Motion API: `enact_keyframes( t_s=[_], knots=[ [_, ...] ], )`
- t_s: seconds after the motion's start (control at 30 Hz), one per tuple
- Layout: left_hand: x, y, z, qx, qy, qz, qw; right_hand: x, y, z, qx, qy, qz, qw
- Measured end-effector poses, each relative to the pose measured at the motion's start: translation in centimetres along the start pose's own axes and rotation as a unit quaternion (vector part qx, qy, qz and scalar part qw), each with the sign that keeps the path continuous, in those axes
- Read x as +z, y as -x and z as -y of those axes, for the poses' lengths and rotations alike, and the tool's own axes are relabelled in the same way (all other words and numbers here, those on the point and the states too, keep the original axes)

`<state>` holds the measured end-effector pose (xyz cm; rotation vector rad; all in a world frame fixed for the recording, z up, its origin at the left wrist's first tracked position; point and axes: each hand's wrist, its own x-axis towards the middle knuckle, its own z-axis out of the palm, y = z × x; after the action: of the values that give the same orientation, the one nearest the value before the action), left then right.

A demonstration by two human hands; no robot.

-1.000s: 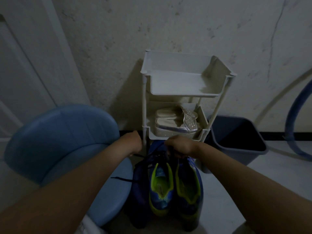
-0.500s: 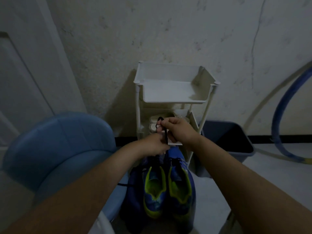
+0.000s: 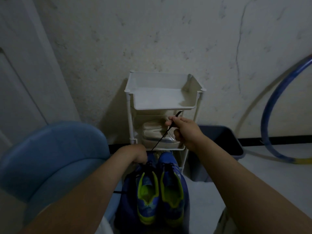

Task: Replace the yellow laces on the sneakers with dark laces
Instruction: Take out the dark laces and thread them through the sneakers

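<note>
We're mid-pull here. Our right hand (image 3: 184, 130) is raised in front of the rack (image 3: 162, 108), thumb and fingers pinched on the dark lace (image 3: 162, 137) close to its tip. The lace runs taut and slanting down to the front of the left sneaker (image 3: 146, 195). Our left hand (image 3: 135, 156) curls down over that sneaker's eyelets. Its fingertips are hidden, so we cannot tell what it grips.

The right sneaker (image 3: 172, 191) sits touching its partner, heels toward us, just beside the chair (image 3: 50, 157). No yellow lace shows, though the light is poor.

To do this well, we'd brace the left hand firmly so the sneaker doesn't lift with the tug, and draw along the line of the eyelet rather than across it. Keep the lace flat — a twist here would likely lock in. And mind the tip: it's near the rack's upper shelf edge.
</note>
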<state>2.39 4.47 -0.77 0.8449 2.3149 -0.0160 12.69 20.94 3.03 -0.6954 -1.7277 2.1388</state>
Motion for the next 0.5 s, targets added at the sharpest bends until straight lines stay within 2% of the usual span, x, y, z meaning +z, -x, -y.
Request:
enact_keyframes(
  t_s=[0.07, 0.1, 0.17, 0.23, 0.3, 0.37, 0.5],
  knots=[
    [-0.1, -0.2, 0.3, 0.007, -0.063, 0.013, 0.998, -0.6, -0.1, -0.2, 0.008, 0.003, -0.011, 1.000],
    [-0.3, -0.3, 0.2, 0.022, -0.053, 0.006, 0.998, -0.8, -0.1, -0.3, 0.007, 0.021, -0.010, 1.000],
    [-0.7, -0.5, -0.8, 0.080, 0.089, -0.048, 0.992, -0.9, 0.0, -0.6, 0.004, 0.073, 0.003, 0.997],
    [-1.2, -0.1, -2.5, 0.155, 0.265, -0.128, 0.943, -0.8, -0.1, -1.1, -0.002, 0.123, 0.017, 0.992],
    [-1.6, 0.2, -4.0, 0.195, 0.393, -0.158, 0.885, -0.5, -0.2, -1.6, -0.008, 0.160, 0.021, 0.987],
    [-1.5, 0.3, -4.6, 0.208, 0.447, -0.154, 0.856, -0.3, -0.2, -1.8, -0.010, 0.171, 0.025, 0.985],
    [-0.8, -0.7, -4.0, 0.187, 0.448, -0.150, 0.861, -0.1, 0.0, -2.2, 0.001, 0.192, 0.025, 0.981]
  ],
)
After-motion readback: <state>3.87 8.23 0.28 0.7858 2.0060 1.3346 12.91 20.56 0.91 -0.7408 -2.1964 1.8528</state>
